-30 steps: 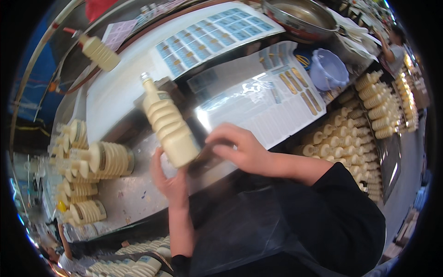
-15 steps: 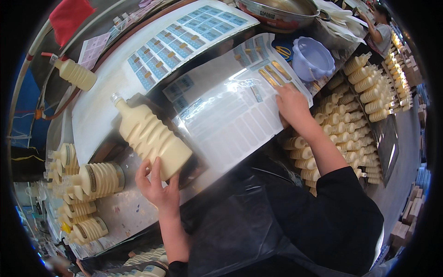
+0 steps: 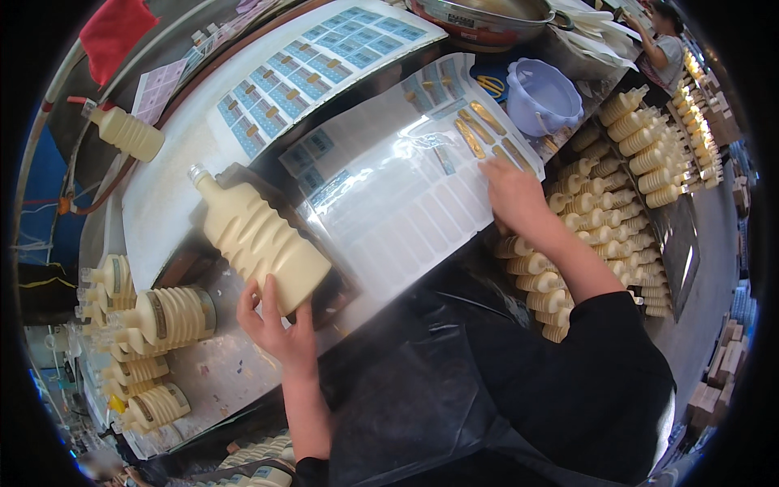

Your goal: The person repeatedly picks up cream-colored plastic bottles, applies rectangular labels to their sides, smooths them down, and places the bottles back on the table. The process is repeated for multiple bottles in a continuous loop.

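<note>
A cream plastic bottle with a ribbed body and a clear neck lies tilted on the table in front of me. My left hand grips its base, thumb and fingers around the lower end. Right of it lies a glossy label sheet, partly peeled, with blue labels and several gold strips near its right side. My right hand is at the sheet's right edge beside the gold strips, its fingers drawn together; whatever is between the fingertips is hidden.
Another sheet of blue labels lies on the white board behind. A lavender bowl, yellow-handled scissors and a metal pan stand at the back right. Labelled bottles are grouped at left; many unlabelled bottles are stacked at right.
My right hand has drawn slightly down from the gold strips, so more of them show. My left hand keeps its grip on the bottle. The whole view has shifted a little.
</note>
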`<state>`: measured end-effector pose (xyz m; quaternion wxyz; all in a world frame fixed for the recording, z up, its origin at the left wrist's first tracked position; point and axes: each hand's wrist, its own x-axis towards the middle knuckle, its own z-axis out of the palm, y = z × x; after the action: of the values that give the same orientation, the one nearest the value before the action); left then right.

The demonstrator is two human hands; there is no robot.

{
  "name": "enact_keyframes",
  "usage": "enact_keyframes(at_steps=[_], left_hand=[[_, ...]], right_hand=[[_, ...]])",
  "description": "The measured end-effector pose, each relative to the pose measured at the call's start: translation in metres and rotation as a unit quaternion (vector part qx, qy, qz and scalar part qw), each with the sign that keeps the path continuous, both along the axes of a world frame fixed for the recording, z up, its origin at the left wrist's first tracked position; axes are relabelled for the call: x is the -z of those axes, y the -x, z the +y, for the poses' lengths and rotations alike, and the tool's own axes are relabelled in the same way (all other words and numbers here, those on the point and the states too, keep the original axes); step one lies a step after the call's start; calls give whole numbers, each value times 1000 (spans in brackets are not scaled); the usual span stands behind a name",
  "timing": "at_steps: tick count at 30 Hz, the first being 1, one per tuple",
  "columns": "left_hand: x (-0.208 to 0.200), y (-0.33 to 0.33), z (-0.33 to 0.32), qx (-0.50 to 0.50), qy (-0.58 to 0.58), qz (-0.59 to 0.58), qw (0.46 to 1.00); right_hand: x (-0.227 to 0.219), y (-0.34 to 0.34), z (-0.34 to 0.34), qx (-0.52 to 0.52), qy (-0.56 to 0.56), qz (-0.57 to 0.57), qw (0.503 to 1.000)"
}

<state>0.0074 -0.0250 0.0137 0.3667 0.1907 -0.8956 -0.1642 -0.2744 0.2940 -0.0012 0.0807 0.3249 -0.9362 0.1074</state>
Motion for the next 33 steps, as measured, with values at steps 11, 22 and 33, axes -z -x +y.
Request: enact_keyframes(at_steps=[11, 22, 33], left_hand=[[-5, 3, -2, 8, 9, 21, 1000], [-45, 7, 12, 34, 45, 16, 998], [-63, 73, 64, 143, 0, -23, 989]], right_hand=[[6, -50, 16, -21, -191, -63, 979], [9, -41, 31, -133, 100, -40, 985], [-73, -90, -95, -38, 328, -648, 686]])
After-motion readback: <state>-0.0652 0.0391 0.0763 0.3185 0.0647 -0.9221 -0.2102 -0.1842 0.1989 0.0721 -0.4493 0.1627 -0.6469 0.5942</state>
